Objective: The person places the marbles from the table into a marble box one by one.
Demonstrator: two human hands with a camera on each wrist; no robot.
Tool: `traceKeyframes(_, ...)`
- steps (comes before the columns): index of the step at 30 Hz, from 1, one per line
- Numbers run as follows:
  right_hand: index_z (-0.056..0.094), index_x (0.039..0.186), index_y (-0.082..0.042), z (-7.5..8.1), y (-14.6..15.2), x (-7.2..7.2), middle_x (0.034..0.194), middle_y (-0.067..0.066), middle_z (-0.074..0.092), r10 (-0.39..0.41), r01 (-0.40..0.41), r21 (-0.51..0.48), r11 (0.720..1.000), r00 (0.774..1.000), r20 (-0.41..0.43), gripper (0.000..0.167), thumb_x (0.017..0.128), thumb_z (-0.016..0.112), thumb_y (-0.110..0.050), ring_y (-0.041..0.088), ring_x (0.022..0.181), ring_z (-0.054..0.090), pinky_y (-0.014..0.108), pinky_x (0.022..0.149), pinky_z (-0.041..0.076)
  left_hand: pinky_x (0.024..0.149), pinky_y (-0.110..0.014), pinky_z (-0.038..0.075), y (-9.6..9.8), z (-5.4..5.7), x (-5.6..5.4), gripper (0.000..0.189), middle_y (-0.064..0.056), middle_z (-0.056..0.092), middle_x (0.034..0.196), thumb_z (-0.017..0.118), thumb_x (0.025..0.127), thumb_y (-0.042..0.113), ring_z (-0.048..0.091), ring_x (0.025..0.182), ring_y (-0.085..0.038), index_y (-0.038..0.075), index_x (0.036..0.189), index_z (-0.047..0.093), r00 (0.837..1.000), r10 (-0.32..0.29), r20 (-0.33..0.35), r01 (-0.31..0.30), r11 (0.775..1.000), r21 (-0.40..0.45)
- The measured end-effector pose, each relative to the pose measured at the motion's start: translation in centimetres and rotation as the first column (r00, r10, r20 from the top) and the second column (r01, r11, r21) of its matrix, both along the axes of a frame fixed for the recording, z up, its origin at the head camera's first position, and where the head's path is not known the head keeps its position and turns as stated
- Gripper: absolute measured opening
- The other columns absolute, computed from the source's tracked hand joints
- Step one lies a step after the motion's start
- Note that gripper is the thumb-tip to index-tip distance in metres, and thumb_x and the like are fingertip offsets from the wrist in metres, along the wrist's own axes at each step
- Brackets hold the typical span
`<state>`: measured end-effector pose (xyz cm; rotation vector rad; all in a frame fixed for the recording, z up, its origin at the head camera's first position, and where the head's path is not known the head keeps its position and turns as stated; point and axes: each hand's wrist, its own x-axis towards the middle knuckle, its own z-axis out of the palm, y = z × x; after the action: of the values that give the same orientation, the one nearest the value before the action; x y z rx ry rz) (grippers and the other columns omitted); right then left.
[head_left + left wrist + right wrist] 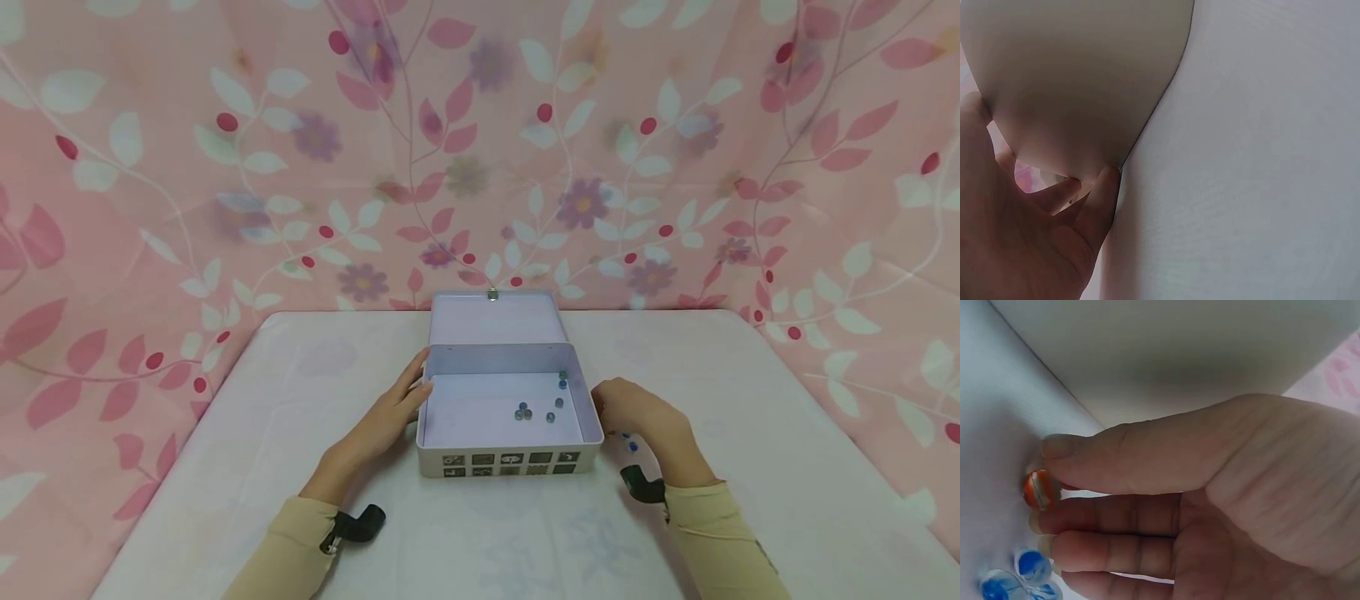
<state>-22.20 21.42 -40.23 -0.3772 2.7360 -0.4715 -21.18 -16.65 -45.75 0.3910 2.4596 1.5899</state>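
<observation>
A white tin box [510, 462] with its lid [495, 318] raised at the back stands on the table, and several marbles [551, 417] lie on its floor. My left hand [386, 417] rests against the box's left side, fingers fairly straight along the outer wall [1085, 75] in the left wrist view. On the other side, my right hand [645, 412] is low beside the right wall. Its thumb and fingertips pinch an orange-and-clear marble [1040, 489] close to the tabletop. Several blue-and-clear marbles [1033, 565] lie by the fingertips.
White cloth [480, 542] covers the table. A pink floral curtain [480, 150] hangs behind and at both sides. Each wrist carries a black camera mount, the left one [362, 523] over the table front and the right one [642, 484] near the blue marbles.
</observation>
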Motion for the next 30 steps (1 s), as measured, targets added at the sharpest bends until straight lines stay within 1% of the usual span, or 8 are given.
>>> traceKeyframes(3, 0.074, 0.096, -0.008, -0.1, -0.1, 0.1, 0.078, 0.001, 0.064, 0.003, -0.003, 0.008, 1.0, 1.0, -0.001, 0.017, 0.082, 0.067, -0.001, 0.016, 0.067, 0.055, 0.03, 0.06, 0.047, 0.111, -0.057, 0.042, 0.1, 0.0, 0.1, 0.059, -0.009, 0.017, 0.166, 0.04, 0.106, 0.047, 0.027, 0.151, -0.033, 0.051, 0.155, 0.008, 1.0, 0.008, -0.005, -0.008, 1.0, -0.006)
traceKeyframes(6, 0.075, 0.102, -0.009, -0.1, -0.2, 0.4, 0.084, 0.001, 0.067, 0.003, -0.003, 0.026, 1.0, 1.0, 0.005, 0.019, 0.084, 0.07, -0.007, 0.017, 0.072, 0.055, 0.033, 0.065, 0.049, 0.111, -0.056, 0.043, 0.1, -0.1, 0.3, 0.06, -0.009, 0.018, 0.166, 0.04, 0.105, 0.052, 0.029, 0.15, -0.034, 0.051, 0.155, 0.008, 1.0, 0.012, 0.0, -0.012, 1.0, -0.012)
traceKeyframes(8, 0.075, 0.102, -0.009, -0.1, -0.2, 0.7, 0.085, 0.0, 0.067, 0.0, 0.0, 0.046, 0.999, 1.0, 0.014, 0.018, 0.085, 0.07, -0.01, 0.017, 0.073, 0.056, 0.034, 0.066, 0.05, 0.111, -0.056, 0.043, 0.0, -0.2, 0.4, 0.061, -0.009, 0.018, 0.166, 0.04, 0.103, 0.055, 0.03, 0.15, -0.035, 0.051, 0.155, 0.008, 1.0, 0.01, 0.002, -0.01, 1.0, -0.014)
traceKeyframes(15, 0.072, 0.086, -0.01, -0.4, -0.4, 1.0, 0.074, 0.001, 0.061, 0.0, -0.001, 0.055, 0.998, 1.0, 0.023, 0.008, 0.082, 0.068, -0.005, 0.017, 0.065, 0.054, 0.03, 0.059, 0.045, 0.111, -0.056, 0.043, 0.0, -0.4, 0.5, 0.06, -0.01, 0.018, 0.166, 0.04, 0.104, 0.052, 0.031, 0.15, -0.035, 0.051, 0.156, 0.009, 1.0, 0.011, 0.005, -0.011, 1.0, -0.019)
traceKeyframes(19, 0.074, 0.091, -0.008, -0.4, -0.3, 0.6, 0.076, 0.002, 0.064, 0.008, -0.008, 0.049, 0.999, 1.0, 0.002, 0.014, 0.081, 0.068, -0.002, 0.017, 0.067, 0.054, 0.03, 0.061, 0.047, 0.11, -0.053, 0.045, 0.0, -0.3, 0.3, 0.063, -0.011, 0.021, 0.165, 0.04, 0.102, 0.059, 0.034, 0.148, -0.034, 0.051, 0.155, 0.008, 1.0, 0.018, -0.007, -0.018, 1.0, -0.026)
traceKeyframes(23, 0.076, 0.1, -0.009, 0.0, 0.0, 0.3, 0.085, 0.001, 0.069, 0.002, -0.002, 0.041, 0.999, 1.0, 0.001, 0.022, 0.08, 0.07, -0.002, 0.016, 0.073, 0.057, 0.034, 0.069, 0.053, 0.109, -0.051, 0.047, 0.1, -0.3, 0.1, 0.065, -0.01, 0.021, 0.165, 0.039, 0.1, 0.064, 0.036, 0.147, -0.033, 0.052, 0.155, 0.008, 1.0, 0.02, -0.016, -0.02, 0.999, -0.03)
traceKeyframes(26, 0.075, 0.096, -0.009, 0.6, 0.2, 0.3, 0.085, 0.0, 0.069, 0.004, -0.003, 0.032, 0.999, 1.0, -0.008, 0.019, 0.078, 0.071, -0.003, 0.016, 0.074, 0.059, 0.036, 0.07, 0.055, 0.109, -0.052, 0.047, 0.1, -0.4, 0.0, 0.065, -0.01, 0.02, 0.165, 0.04, 0.1, 0.063, 0.036, 0.147, -0.034, 0.051, 0.155, 0.008, 1.0, 0.019, -0.019, -0.02, 0.999, -0.027)
traceKeyframes(30, 0.07, 0.087, -0.007, 1.5, 0.6, 0.4, 0.08, 0.003, 0.065, 0.01, -0.009, 0.022, 1.0, 1.0, -0.029, 0.012, 0.078, 0.065, 0.001, 0.018, 0.071, 0.057, 0.032, 0.063, 0.051, 0.109, -0.053, 0.046, 0.1, -0.4, -0.1, 0.065, -0.011, 0.02, 0.165, 0.04, 0.101, 0.061, 0.036, 0.147, -0.036, 0.051, 0.156, 0.007, 1.0, 0.015, -0.022, -0.015, 1.0, -0.021)
